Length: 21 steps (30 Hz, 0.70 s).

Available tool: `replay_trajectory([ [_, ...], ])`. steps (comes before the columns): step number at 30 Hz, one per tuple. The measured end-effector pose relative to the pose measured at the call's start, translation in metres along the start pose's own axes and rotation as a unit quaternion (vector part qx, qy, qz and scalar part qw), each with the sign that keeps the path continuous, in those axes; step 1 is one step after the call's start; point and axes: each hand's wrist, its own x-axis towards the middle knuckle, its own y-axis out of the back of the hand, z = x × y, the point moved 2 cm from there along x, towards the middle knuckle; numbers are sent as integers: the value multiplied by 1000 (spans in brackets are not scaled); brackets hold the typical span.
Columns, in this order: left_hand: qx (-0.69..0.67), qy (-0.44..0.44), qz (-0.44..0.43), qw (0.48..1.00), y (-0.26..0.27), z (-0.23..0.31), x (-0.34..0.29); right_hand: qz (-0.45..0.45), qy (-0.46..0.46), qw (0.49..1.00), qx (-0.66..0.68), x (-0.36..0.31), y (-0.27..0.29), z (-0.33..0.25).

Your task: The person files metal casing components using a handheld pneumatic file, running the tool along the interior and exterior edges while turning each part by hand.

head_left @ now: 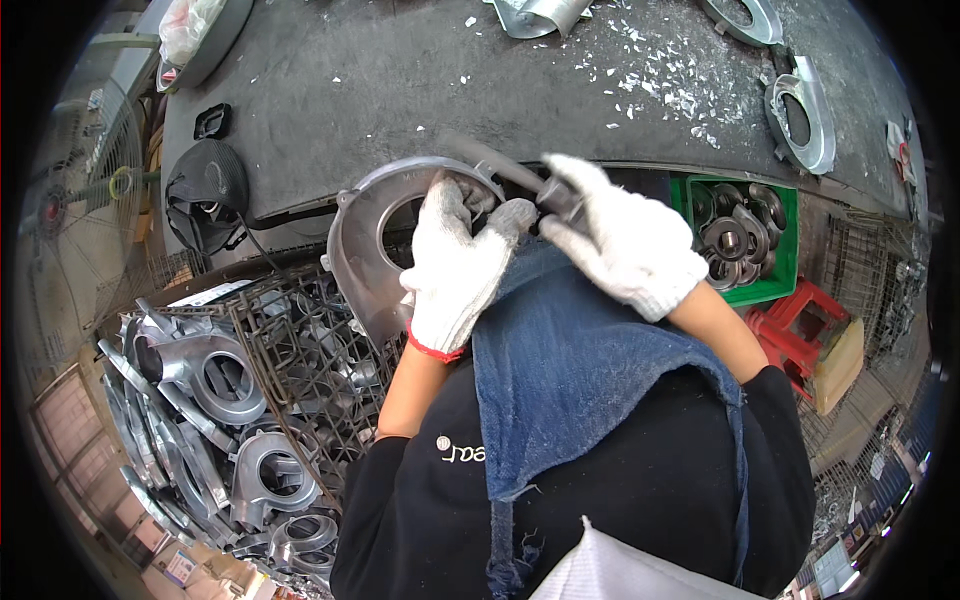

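My left hand (452, 255), in a white knit glove with a red cuff, grips a grey cast metal housing (365, 235) by its ring. This housing has a round opening and a curved wall, and it tilts over the bench's near edge. Gloved in white too, my right hand (630, 235) is closed around the dark handle of a file (515, 172). The file's blade is smeared by motion and points left over the housing's right rim. Whether the blade touches the metal I cannot tell.
Similar housings (215, 380) pile up at the left beside a wire basket (330, 350) of metal parts. A green crate (745, 290) of round parts and a red stool (800, 335) stand right. White chips (680, 90), more housings (803, 115) and a black cap (207, 190) lie on the dark bench (370, 90).
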Motion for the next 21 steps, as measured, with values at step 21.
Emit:
replay_trajectory([
  [21,-76,-9,-155,985,26,43,8,-140,-42,968,204,-8,49,-7],
])
